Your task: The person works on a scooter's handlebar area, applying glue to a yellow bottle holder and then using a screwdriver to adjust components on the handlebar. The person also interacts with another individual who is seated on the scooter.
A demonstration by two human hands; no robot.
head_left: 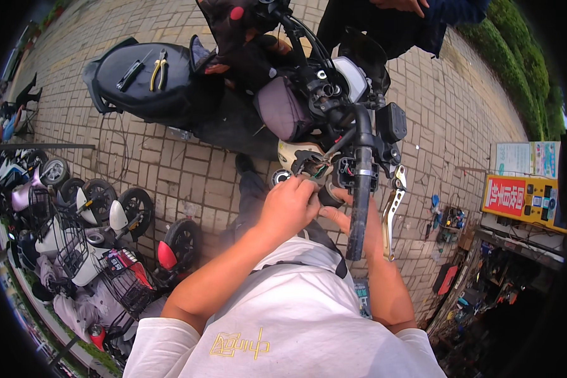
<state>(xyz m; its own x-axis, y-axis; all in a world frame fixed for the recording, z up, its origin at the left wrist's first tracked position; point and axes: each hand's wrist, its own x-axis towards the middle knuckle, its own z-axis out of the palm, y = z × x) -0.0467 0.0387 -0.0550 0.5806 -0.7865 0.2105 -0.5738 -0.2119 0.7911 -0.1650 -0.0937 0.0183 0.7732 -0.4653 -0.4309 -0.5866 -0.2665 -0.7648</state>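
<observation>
In front of my chest, both hands work beside the handlebar of a parked scooter. My left hand (291, 203) is closed, its fingertips pinched at the near side of the exposed wires (322, 169); what lies between them is hidden. My right hand (345, 214) closes around a dark roll (329, 195) that looks like black tape, close to the left fingertips. Just beyond the hands, an opened switch housing (348, 170) sits by the black handlebar grip (358, 217). A gold brake lever (392, 214) sticks out to the right of my right wrist.
Pliers (158, 70) with yellow handles and a dark slim tool (130, 74) lie on the scooter seat (135, 57). A person in dark clothes (384, 31) stands beyond the handlebar. Parked scooters (88, 233) crowd the left. Tools (450, 220) and a cluttered stall (516, 258) are right.
</observation>
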